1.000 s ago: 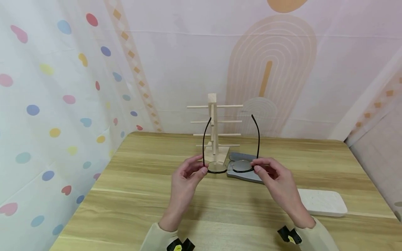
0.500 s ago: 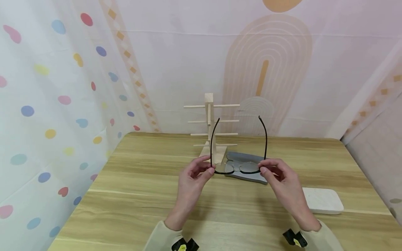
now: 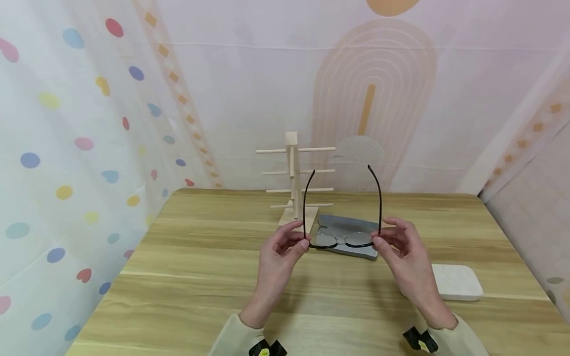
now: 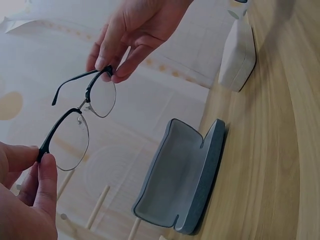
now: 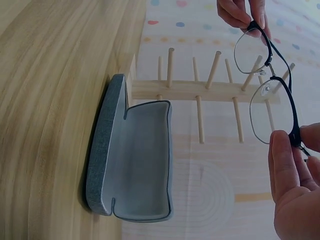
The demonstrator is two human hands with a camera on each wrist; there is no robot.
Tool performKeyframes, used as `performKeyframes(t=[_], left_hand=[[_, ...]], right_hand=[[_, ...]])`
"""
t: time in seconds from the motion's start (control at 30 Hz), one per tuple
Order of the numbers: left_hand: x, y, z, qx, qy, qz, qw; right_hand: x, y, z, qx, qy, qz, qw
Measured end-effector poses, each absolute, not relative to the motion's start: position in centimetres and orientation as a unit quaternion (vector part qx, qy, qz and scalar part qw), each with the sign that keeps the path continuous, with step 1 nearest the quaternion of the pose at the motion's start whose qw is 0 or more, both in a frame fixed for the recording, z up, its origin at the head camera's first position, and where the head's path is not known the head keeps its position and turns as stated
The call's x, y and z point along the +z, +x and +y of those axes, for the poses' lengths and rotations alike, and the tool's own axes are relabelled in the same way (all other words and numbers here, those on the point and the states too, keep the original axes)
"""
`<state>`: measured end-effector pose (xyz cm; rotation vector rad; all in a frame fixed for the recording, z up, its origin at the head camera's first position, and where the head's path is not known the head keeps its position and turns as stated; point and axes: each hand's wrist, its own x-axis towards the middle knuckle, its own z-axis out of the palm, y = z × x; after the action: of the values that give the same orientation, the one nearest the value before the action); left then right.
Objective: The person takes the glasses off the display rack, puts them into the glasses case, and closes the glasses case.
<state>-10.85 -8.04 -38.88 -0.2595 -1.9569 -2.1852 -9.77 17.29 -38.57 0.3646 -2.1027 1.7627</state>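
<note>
A pair of eyeglasses [image 3: 359, 245] with black upper rims, clear lenses and thin metal lower rims is held up over the table, its temples unfolded and pointing away. My left hand [image 3: 280, 262] pinches one front corner of the frame between thumb and fingers. At the opposite corner, the thumb and fingers of my right hand [image 3: 407, 264] pinch the frame by its hinge. Behind the lenses lies an open grey glasses case [image 5: 142, 160]; both wrist views show its bare lining.
A wooden peg stand [image 3: 291, 168] with several bare dowels rises behind the case, near the table's back edge. To the right, a white rounded case [image 3: 457, 283] lies on the wooden table [image 3: 187, 277]. Patterned curtains hang behind and at the left.
Both hands have moved a little to the right with the eyeglasses, away from the peg stand. Their grip on the frame stays, and the view has shifted slightly.
</note>
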Motion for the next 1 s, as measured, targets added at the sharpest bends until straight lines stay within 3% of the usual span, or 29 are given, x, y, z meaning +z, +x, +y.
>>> performKeyframes(t=[1.0], left_hand=[[-39.67,-11.36,-7.20,-0.744,-0.084,-0.657,0.088]], right_hand=[[-39.16,-9.70,18.03,0.587,0.142,-0.770,0.205]])
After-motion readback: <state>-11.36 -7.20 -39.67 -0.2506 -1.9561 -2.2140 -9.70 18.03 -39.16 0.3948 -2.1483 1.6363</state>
